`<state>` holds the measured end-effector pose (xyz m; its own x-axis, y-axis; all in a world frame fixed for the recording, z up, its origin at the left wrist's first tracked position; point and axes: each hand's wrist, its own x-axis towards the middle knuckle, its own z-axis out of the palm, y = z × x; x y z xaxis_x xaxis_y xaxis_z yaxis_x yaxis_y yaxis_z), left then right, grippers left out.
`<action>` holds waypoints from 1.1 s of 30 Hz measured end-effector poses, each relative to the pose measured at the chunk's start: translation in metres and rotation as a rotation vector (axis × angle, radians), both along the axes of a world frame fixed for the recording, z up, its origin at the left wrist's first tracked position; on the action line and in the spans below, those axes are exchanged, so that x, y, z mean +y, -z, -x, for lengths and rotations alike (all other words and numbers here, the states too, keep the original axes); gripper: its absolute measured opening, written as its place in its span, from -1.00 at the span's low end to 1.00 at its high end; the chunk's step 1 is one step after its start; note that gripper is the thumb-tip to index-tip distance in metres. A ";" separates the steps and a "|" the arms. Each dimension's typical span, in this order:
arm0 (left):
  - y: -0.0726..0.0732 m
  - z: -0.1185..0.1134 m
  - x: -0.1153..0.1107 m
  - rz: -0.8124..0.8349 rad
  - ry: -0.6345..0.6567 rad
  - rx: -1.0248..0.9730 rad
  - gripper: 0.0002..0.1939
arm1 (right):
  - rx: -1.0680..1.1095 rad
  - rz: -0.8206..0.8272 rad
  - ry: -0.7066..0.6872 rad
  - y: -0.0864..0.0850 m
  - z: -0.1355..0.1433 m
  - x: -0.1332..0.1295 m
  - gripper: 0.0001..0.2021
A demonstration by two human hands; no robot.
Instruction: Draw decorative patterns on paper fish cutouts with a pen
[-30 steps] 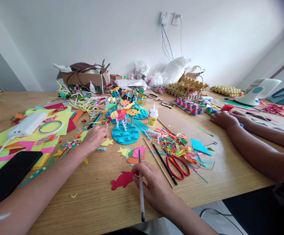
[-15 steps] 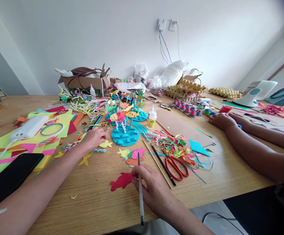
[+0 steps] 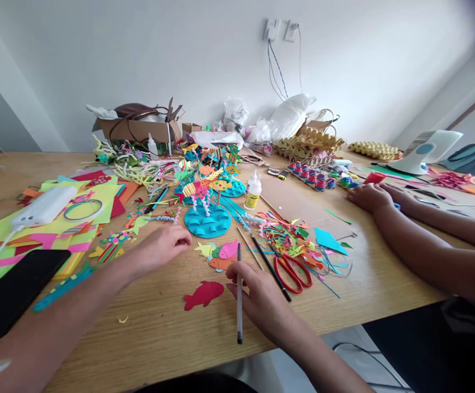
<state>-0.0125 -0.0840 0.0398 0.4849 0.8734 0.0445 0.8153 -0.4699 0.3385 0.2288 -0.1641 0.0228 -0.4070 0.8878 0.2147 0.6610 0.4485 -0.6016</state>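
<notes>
My right hand (image 3: pixel 259 297) grips a clear-barrelled pen (image 3: pixel 239 311), which stands nearly upright between the fingers. Just left of it a red paper fish (image 3: pixel 203 296) lies flat on the table. Above that sits a small overlapping group of paper fish, with a pink fish (image 3: pixel 228 250) on top and an orange fish (image 3: pixel 222 264) below. My left hand (image 3: pixel 167 246) is over the table to the left of this group, its fingers curled together; anything between them is hidden. Behind it stands a round blue base (image 3: pixel 208 222) carrying colourful paper fish on curly stems.
Red-handled scissors (image 3: pixel 293 273), a black pencil (image 3: pixel 270 267) and paper scraps lie right of centre. A glue bottle (image 3: pixel 253 194) stands behind. Left are coloured sheets (image 3: pixel 94 210) and a phone (image 3: pixel 20 289). Another person's forearms (image 3: pixel 413 240) rest on the table at right.
My left hand has come away from the pieces by the paper pile, moving right and nearer. My right hand has drawn slightly away from the red fish, still with the pen.
</notes>
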 end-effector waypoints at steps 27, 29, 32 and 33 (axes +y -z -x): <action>0.017 -0.049 -0.048 0.210 0.195 -0.021 -0.79 | -0.003 0.047 0.056 0.016 0.017 -0.007 -0.79; 0.012 -0.044 -0.048 0.232 0.203 -0.016 -0.79 | -0.007 0.045 0.054 0.017 0.016 -0.007 -0.78; 0.010 -0.039 -0.048 0.251 0.216 -0.017 -0.78 | -0.013 0.029 0.044 0.018 0.018 -0.006 -0.77; 0.011 -0.038 -0.048 0.253 0.216 -0.020 -0.77 | -0.014 0.028 0.042 0.018 0.019 -0.007 -0.78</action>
<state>0.0254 -0.1319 0.0291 0.6614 0.7351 -0.1490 0.6978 -0.5302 0.4817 0.2100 -0.1707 0.0046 -0.3716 0.9100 0.1838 0.6872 0.4027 -0.6046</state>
